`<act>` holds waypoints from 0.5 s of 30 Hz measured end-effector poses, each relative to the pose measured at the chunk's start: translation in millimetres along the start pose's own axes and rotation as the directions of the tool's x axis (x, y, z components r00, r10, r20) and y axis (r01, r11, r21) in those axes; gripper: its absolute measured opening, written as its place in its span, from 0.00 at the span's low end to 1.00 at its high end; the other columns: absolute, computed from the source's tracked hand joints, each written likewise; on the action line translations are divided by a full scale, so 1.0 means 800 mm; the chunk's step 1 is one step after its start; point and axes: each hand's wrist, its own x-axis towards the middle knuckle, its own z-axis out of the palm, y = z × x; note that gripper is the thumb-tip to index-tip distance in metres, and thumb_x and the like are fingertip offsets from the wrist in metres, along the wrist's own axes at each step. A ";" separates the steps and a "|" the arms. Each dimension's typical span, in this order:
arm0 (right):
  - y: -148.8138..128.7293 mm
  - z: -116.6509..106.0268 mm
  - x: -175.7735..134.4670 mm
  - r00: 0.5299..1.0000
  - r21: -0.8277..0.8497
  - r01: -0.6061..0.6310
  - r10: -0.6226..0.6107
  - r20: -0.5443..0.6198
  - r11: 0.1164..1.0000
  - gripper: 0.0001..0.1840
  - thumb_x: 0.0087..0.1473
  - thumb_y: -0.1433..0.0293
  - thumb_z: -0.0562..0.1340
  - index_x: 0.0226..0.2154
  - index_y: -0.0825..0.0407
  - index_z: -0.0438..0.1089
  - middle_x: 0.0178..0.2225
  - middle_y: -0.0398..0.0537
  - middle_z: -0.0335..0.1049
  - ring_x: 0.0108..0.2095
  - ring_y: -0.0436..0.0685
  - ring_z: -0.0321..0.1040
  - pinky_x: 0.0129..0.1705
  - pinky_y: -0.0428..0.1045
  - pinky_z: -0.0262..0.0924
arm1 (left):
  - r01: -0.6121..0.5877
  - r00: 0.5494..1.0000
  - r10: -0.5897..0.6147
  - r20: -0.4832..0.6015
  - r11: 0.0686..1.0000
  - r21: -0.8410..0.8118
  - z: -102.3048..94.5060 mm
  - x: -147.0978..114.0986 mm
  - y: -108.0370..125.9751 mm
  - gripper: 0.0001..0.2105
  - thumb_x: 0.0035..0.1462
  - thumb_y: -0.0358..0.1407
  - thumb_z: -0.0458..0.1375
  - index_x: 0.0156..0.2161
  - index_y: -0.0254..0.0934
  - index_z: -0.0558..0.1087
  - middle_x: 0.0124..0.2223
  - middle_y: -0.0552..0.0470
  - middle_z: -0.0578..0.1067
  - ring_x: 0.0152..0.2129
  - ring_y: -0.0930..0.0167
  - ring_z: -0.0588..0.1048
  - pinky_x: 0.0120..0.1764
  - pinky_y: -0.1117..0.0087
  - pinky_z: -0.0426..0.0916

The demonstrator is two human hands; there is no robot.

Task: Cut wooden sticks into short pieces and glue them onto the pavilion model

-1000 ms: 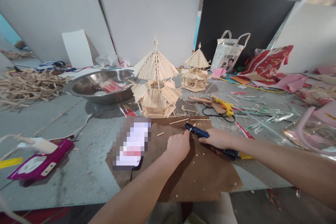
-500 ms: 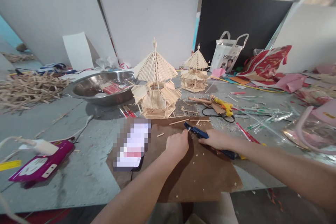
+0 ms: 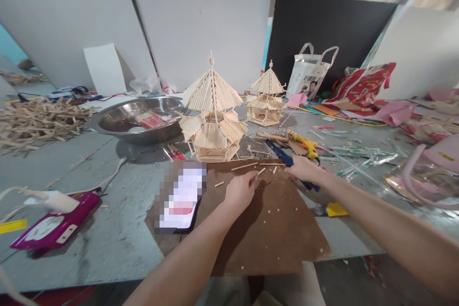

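Note:
Over the brown board (image 3: 272, 234), my left hand (image 3: 239, 194) is closed in a pinch on a short wooden stick (image 3: 261, 171), whose pale tip sticks out past the fingers. My right hand (image 3: 302, 168) is wrapped round a dark blue hand cutter (image 3: 280, 153); its front end points away to the upper left, apart from the stick. Loose stick pieces (image 3: 245, 166) lie on the board's far edge. Just behind stands a pavilion model (image 3: 214, 136) built of thin wooden sticks, and a smaller stick pavilion (image 3: 266, 105) is farther back.
A phone (image 3: 181, 198) lies left of my left hand. Farther left are a steel basin (image 3: 107, 126) holding red-wrapped sticks, a purple power strip (image 3: 59, 227) and a stick pile (image 3: 43, 119). A yellow glue gun (image 3: 304, 145) and plastic wrappers (image 3: 362, 158) lie to the right.
My right hand has moved the cutter away and up to the right, off the stick. My left hand has shifted slightly left and down, still pinching the stick.

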 end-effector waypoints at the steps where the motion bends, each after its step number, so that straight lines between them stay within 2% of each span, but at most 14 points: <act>1: -0.001 0.001 0.000 1.000 0.001 0.005 -0.005 -0.001 1.000 0.13 0.40 0.69 0.55 0.33 0.56 0.63 0.20 0.46 0.65 0.23 0.52 0.64 0.23 0.43 0.51 | 0.003 1.000 -0.003 -0.009 1.000 -0.022 0.001 0.001 -0.001 0.16 0.56 0.38 0.41 0.45 0.42 0.66 0.40 0.48 0.74 0.37 0.67 0.71 0.39 0.69 0.62; 5: -0.001 0.003 -0.007 0.998 0.067 0.038 -0.042 0.057 0.997 0.11 0.41 0.69 0.54 0.31 0.55 0.64 0.21 0.45 0.66 0.24 0.51 0.64 0.23 0.43 0.51 | -0.002 1.000 -0.001 -0.022 0.991 -0.136 0.004 0.004 -0.003 0.16 0.54 0.31 0.42 0.47 0.36 0.64 0.42 0.46 0.73 0.37 0.69 0.71 0.39 0.71 0.62; 7: 0.001 0.000 -0.007 0.998 0.060 0.034 -0.037 0.054 0.998 0.11 0.41 0.70 0.54 0.31 0.55 0.64 0.22 0.45 0.67 0.24 0.51 0.63 0.23 0.43 0.51 | -0.015 1.000 0.014 -0.006 0.986 -0.164 0.005 0.005 -0.004 0.16 0.53 0.29 0.44 0.46 0.36 0.65 0.41 0.47 0.73 0.36 0.70 0.71 0.39 0.72 0.62; 11: 0.001 -0.003 0.005 0.995 -0.101 0.068 -0.075 -0.064 0.993 0.13 0.42 0.70 0.55 0.34 0.54 0.64 0.30 0.49 0.69 0.30 0.54 0.65 0.27 0.44 0.51 | 0.014 1.000 -0.015 -0.004 0.987 -0.159 0.007 0.005 -0.005 0.14 0.54 0.33 0.45 0.44 0.39 0.67 0.39 0.49 0.74 0.35 0.70 0.71 0.39 0.72 0.62; 15: -0.009 0.006 0.020 0.979 -0.181 0.177 -0.191 -0.066 0.968 0.14 0.45 0.69 0.54 0.36 0.53 0.64 0.34 0.52 0.69 0.35 0.56 0.65 0.30 0.44 0.51 | 0.035 0.999 -0.038 -0.019 0.988 -0.151 0.008 0.006 -0.008 0.14 0.56 0.38 0.43 0.40 0.37 0.68 0.36 0.48 0.74 0.33 0.70 0.72 0.36 0.71 0.62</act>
